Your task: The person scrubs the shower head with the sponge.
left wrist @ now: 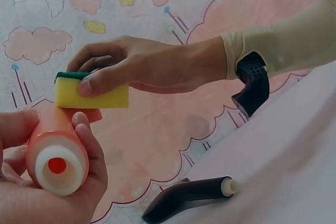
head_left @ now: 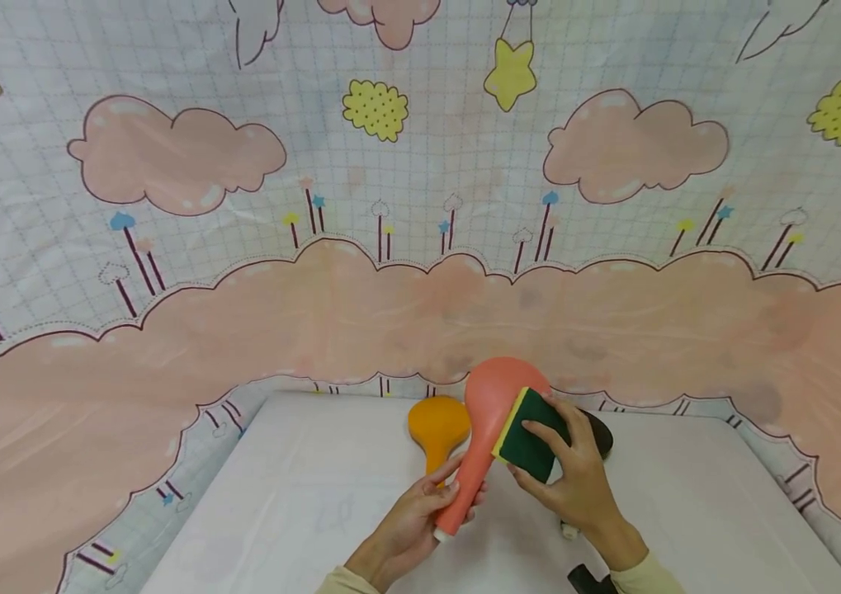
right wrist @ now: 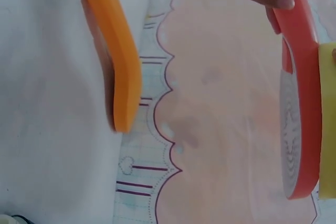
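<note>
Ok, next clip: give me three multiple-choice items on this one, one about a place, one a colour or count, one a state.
1. Where does the orange paddle lie?
A. On the white table, left of the red paddle
B. In the right hand
C. On top of the sponge

2. How many paddles are in the head view?
A. One
B. Two
C. Three

3. What is the right hand doing?
A. Resting flat on the table
B. Holding the sponge against the red paddle
C. Gripping the dark paddle

Answers: 1 A, the orange paddle rests on the table, untouched. 2 C, red, orange and a dark one behind the right hand. 3 B, fingers and thumb clasp the sponge on the paddle's head while the left hand grips its handle.
</note>
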Demonstrator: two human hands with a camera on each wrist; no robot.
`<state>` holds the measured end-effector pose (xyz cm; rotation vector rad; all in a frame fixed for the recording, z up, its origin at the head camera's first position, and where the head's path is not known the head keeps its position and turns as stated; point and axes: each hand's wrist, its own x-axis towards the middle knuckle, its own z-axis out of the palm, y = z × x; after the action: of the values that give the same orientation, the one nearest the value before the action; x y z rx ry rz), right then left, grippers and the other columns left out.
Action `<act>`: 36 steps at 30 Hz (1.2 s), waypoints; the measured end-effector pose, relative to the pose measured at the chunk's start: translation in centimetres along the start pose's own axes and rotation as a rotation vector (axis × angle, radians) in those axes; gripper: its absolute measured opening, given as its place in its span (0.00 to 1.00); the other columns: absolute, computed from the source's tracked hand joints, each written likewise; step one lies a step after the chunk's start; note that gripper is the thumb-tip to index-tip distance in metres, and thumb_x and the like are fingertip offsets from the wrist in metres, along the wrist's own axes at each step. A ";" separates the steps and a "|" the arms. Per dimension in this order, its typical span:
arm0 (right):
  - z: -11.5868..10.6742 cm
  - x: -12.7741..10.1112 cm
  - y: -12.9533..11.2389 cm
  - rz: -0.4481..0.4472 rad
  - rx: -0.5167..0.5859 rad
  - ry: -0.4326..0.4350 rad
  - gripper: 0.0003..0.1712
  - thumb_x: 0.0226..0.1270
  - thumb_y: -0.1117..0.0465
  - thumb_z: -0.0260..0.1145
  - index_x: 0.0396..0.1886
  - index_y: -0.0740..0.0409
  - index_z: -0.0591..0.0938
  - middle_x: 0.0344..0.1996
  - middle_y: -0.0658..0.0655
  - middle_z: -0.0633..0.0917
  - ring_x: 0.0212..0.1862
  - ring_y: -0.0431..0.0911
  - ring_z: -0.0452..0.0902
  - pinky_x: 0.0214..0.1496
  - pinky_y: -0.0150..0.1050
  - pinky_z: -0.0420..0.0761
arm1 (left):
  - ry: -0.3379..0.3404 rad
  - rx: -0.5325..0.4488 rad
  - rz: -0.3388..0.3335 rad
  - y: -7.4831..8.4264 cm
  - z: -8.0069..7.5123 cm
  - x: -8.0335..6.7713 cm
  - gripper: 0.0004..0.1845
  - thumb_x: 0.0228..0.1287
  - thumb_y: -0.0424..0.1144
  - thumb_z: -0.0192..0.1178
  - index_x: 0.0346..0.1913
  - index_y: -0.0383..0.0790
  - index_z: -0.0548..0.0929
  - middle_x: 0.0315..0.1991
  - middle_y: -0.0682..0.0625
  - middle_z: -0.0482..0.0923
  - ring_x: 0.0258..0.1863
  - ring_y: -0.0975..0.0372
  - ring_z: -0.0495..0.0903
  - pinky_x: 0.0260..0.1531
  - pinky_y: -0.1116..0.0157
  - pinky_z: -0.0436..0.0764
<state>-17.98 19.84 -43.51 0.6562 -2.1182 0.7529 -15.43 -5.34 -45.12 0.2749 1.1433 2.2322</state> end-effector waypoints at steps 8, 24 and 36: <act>0.6 -0.4 -1.0 -0.048 0.014 -0.043 0.32 0.59 0.29 0.61 0.53 0.44 0.83 0.68 0.62 0.71 0.67 0.54 0.63 0.65 0.38 0.75 | 0.007 -0.007 0.012 -0.1 -0.1 0.0 0.34 0.74 0.42 0.53 0.78 0.46 0.54 0.60 0.44 0.77 0.55 0.60 0.80 0.56 0.67 0.79; 1.3 -0.9 -2.0 -0.172 0.136 -0.056 0.27 0.60 0.36 0.67 0.53 0.45 0.84 0.66 0.63 0.73 0.66 0.53 0.65 0.72 0.23 0.57 | 0.082 0.025 0.044 -0.6 0.3 0.6 0.30 0.76 0.41 0.50 0.77 0.47 0.58 0.67 0.45 0.69 0.50 0.62 0.77 0.53 0.69 0.78; 1.0 -0.5 -1.5 -0.167 0.139 -0.080 0.26 0.58 0.38 0.70 0.52 0.45 0.84 0.65 0.63 0.73 0.65 0.53 0.66 0.71 0.23 0.58 | 0.084 0.013 0.017 -0.5 0.2 0.7 0.30 0.76 0.40 0.50 0.77 0.47 0.57 0.67 0.45 0.70 0.52 0.61 0.78 0.56 0.67 0.78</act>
<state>-17.19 18.23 -43.99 0.9404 -2.0642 0.7973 -15.67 -4.58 -45.44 0.1986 1.2035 2.2710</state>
